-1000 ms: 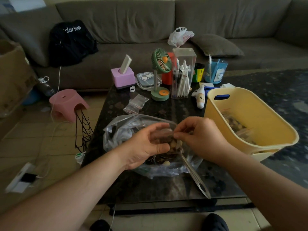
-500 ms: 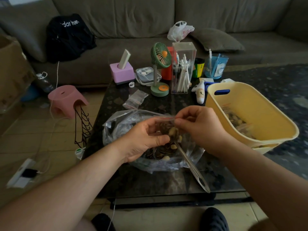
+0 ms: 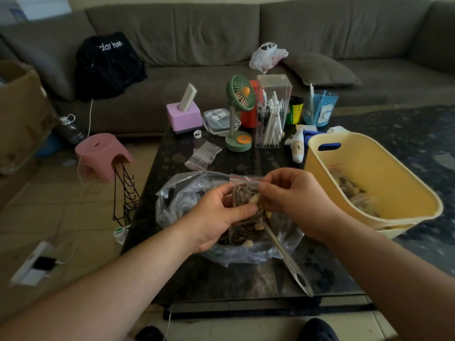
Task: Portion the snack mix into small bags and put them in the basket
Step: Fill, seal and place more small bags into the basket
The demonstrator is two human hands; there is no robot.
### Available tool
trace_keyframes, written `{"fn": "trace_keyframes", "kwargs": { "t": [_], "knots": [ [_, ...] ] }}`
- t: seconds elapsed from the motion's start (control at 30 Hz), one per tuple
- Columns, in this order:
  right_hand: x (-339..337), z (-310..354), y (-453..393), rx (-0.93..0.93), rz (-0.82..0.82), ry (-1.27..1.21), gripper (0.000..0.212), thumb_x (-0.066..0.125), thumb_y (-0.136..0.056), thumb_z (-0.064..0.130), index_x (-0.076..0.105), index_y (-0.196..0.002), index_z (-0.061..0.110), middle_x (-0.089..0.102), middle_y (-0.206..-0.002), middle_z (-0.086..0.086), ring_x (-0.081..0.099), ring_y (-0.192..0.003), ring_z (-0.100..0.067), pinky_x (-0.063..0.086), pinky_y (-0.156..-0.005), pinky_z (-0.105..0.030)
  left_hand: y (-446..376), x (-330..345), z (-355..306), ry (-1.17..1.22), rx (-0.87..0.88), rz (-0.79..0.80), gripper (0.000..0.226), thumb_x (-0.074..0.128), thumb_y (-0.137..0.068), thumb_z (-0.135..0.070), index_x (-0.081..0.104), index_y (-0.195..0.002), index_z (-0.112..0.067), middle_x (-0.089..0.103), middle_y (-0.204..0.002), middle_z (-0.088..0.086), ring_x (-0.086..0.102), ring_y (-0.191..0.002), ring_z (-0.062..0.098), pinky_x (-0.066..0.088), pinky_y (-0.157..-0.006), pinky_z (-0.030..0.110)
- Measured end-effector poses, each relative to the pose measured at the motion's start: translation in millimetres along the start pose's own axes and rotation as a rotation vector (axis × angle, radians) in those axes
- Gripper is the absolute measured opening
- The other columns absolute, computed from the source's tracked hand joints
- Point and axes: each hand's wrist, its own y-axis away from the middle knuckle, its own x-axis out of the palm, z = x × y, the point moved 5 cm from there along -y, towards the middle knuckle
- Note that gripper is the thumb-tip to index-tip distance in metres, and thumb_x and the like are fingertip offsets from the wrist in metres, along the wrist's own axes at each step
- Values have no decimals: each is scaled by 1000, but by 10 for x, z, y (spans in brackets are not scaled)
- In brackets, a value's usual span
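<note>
You have lifted the filled small bag [image 3: 242, 193] higher above the big snack bag [image 3: 187, 193], left hand [image 3: 216, 217] gripping its body, right hand [image 3: 293, 200] pinching its seal, so sealing looks nearly done before the basket [image 3: 403, 183].

Dim room, light from a window [image 3: 41, 7] top left. Grey-brown L sofa [image 3: 209, 40] along back w/ loose cushion [image 3: 320, 70]. Dark stone coffee table [image 3: 246, 274] in front, pale tiled floor [image 3: 49, 217] left, dark patterned rug [image 3: 418, 134] right.
</note>
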Motion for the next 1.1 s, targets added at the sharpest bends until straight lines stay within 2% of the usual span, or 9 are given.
{"fn": "trace_keyframes", "kwargs": {
  "t": [0.2,0.4,0.5,0.63,0.77,0.93,1.03,1.1],
  "knots": [
    [76,-118,-19,31,105,-93,16,74,-96,16,72,-112,17,78,-105,-8,77,-97,-23,64,-83,-39,-39,11,-39,2,54,21,57,81,-69,-2,68,-123,-15,80,-108,6,76,-107,22,61,-93,34],
    [42,-92,-9,-28,10,-78,6,73,-96,14,74,-102,12,79,-93,-9,78,-83,-23,63,-74,-38,-19,55,-49,-21,76,17,49,81,-72,-9,70,-120,-14,80,-109,6,74,-112,22,60,-96,32],
    [50,-131,-22,-25,-19,-82,5,74,-96,14,75,-100,12,79,-92,-11,78,-87,-32,65,-78,-46,9,78,-59,-80,106,33,54,80,-79,7,66,-128,-14,79,-110,5,74,-112,20,60,-94,30],
    [66,-129,-3,1,63,-88,9,75,-94,14,75,-103,15,79,-98,-11,77,-94,-32,64,-83,-49,31,70,-53,-148,126,-18,56,77,-80,18,67,-120,-20,81,-100,-4,76,-101,12,61,-86,25],
    [82,-131,10,26,149,-62,23,82,-87,12,73,-106,21,76,-104,-8,77,-98,-29,64,-83,-50,34,50,-30,-142,116,-22,61,76,-81,20,64,-129,-15,79,-110,3,76,-108,19,61,-88,29],
    [132,-167,41,110,230,-86,29,78,-91,14,70,-118,20,76,-109,-10,77,-99,-26,63,-82,-43,30,37,-9,-130,99,-52,57,80,-79,13,66,-124,-20,80,-110,3,76,-108,18,62,-88,30],
    [145,-192,61,138,283,-96,36,77,-92,11,68,-125,22,75,-115,-12,76,-103,-27,62,-82,-42,27,31,-18,-134,97,-30,51,75,-84,14,67,-125,-16,80,-115,7,75,-111,19,61,-90,28],
    [113,-185,56,115,270,-38,39,79,-89,5,67,-122,22,72,-117,-13,76,-101,-28,64,-83,-43,27,19,-11,-114,75,8,53,70,-86,18,65,-128,-12,78,-118,10,74,-114,21,61,-92,29]
  ]
}}
